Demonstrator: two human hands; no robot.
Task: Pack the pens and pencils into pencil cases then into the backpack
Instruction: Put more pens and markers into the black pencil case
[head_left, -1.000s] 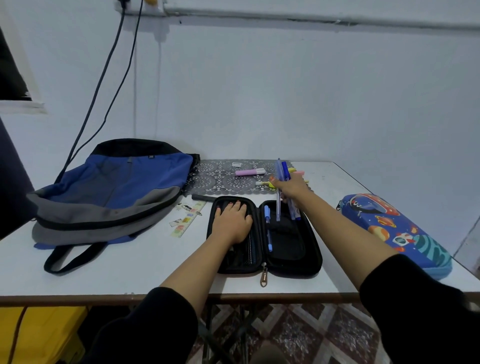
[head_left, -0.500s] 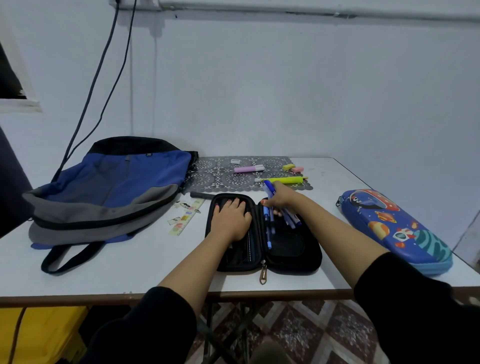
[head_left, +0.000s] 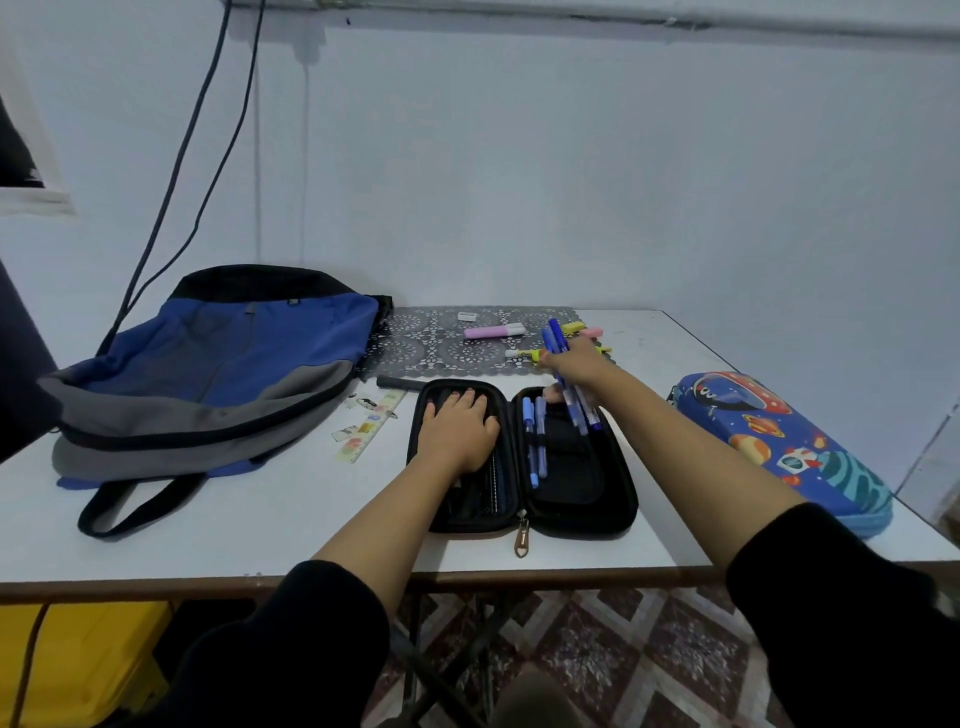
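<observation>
We take the open black pencil case (head_left: 582, 483) as the reference. It lies flat on the bench (head_left: 260, 519), its near rim close to the bench's front edge, and its zipper pull (head_left: 521, 540) points at that edge.

The left hand (head_left: 457, 426) lies flat on the case's left half, fingers straight and released, pressing it down. The right hand (head_left: 574, 364) is above the case's far right corner, fingers clenched around a bundle of blue pens (head_left: 582, 415) whose lower ends are over the right half. Two pens (head_left: 528, 415) lie in that half, just beside the spine.

Left of the case we find a ruler (head_left: 371, 426), then the backpack (head_left: 218, 358), with bare bench between. Behind the case, a patterned mat (head_left: 431, 343) carries a pink highlighter (head_left: 493, 331). Right of the case, well apart, lies a closed printed pencil case (head_left: 779, 441), its near end close to the bench's right edge. The right forearm crosses the bare strip between the two cases.
</observation>
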